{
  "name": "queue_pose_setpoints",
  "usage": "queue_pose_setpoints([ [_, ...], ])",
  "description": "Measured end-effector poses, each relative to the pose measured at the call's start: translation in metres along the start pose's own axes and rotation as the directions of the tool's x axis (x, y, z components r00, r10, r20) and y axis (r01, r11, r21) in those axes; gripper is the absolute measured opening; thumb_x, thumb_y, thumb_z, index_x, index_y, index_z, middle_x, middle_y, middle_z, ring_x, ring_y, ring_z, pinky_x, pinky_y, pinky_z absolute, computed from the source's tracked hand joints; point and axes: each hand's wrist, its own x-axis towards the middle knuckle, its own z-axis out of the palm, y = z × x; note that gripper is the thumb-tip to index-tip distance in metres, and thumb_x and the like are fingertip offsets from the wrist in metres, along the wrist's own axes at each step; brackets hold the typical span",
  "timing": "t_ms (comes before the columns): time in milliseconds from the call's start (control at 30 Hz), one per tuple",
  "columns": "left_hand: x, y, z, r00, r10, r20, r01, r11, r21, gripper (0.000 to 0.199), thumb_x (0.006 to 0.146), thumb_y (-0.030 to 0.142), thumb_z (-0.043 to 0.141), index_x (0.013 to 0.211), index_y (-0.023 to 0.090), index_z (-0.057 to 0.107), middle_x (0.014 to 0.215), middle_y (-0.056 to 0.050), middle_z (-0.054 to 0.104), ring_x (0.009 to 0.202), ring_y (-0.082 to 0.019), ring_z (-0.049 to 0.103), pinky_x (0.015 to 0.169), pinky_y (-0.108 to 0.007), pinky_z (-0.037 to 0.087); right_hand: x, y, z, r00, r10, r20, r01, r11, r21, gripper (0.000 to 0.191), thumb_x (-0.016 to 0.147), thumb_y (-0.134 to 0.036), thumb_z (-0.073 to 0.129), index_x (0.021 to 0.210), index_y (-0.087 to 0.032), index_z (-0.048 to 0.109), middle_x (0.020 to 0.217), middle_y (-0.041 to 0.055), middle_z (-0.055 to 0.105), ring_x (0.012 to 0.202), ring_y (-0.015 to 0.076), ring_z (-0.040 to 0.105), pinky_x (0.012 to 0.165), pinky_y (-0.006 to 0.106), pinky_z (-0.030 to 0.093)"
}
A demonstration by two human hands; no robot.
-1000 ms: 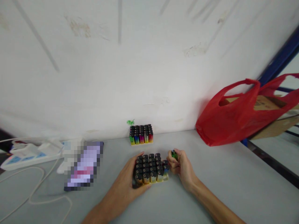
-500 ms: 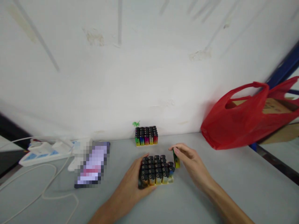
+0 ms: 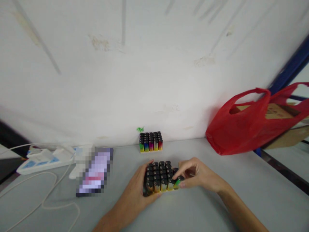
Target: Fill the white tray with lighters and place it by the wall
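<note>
My left hand is wrapped round the left side of a block of lighters, upright in tight rows with black tops and yellowish lower bodies. At the block's front right corner, a green lighter is pinched between thumb and finger of my right hand. This lighter leans slightly and touches the right end of the front row. Its lower end sits at the block's pale tray edge. Behind, near the wall, stands a second block of lighters in green, blue, magenta, yellow and red.
On the left lie a phone with a blurred screen and a white power strip with plugs and loose cables. A red plastic bag holding a cardboard box leans at the right. The white wall closes off the back.
My right hand has brought the green lighter from behind the block's right side to its front right corner. My left hand stays on the block.
</note>
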Motion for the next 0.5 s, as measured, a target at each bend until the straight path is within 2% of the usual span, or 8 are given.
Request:
queue_pose_setpoints([
  [200, -0.0003, 0.0009, -0.0011, 1.000, -0.009, 0.015, 0.009, 1.000, -0.011, 0.089, 0.082, 0.032, 0.092, 0.159, 0.034, 0.048, 0.163, -0.010, 0.062, 0.150, -0.041, 0.058, 0.131, -0.057, 0.042, 0.0003, -0.0011, 0.0048, 0.996, 0.014, -0.087, -0.012, 1.000, 0.022, 0.032, 0.076, -0.040, 0.100, 0.104, -0.025, 0.092, 0.068, -0.0053, 0.052, 0.063, 0.0130, 0.042, 0.061, 0.028, 0.032],
  [367, -0.0009, -0.0020, -0.0002, 1.000, 0.003, 0.005, -0.003, 1.000, -0.009, 0.087, 0.083, 0.031, 0.091, 0.160, 0.032, 0.049, 0.162, -0.010, 0.063, 0.149, -0.042, 0.059, 0.131, -0.057, 0.042, -0.0002, -0.0011, 0.0060, 0.989, -0.018, -0.149, 0.023, 0.999, 0.028, 0.024, 0.076, -0.040, 0.100, 0.084, -0.021, 0.087, 0.066, -0.0033, 0.059, 0.063, 0.0140, 0.047, 0.062, 0.029, 0.035],
  [500, -0.0006, -0.0014, -0.0006, 1.000, 0.003, 0.007, -0.003, 1.000, 0.000, 0.088, 0.083, 0.032, 0.092, 0.161, 0.033, 0.049, 0.163, -0.009, 0.062, 0.150, -0.042, 0.058, 0.130, -0.058, 0.043, -0.0011, -0.0035, 0.0086, 0.991, -0.026, -0.131, 0.024, 1.000, -0.015, 0.023, 0.076, -0.040, 0.100, 0.081, -0.022, 0.087, 0.067, -0.0021, 0.062, 0.063, 0.0150, 0.049, 0.062, 0.030, 0.036],
])
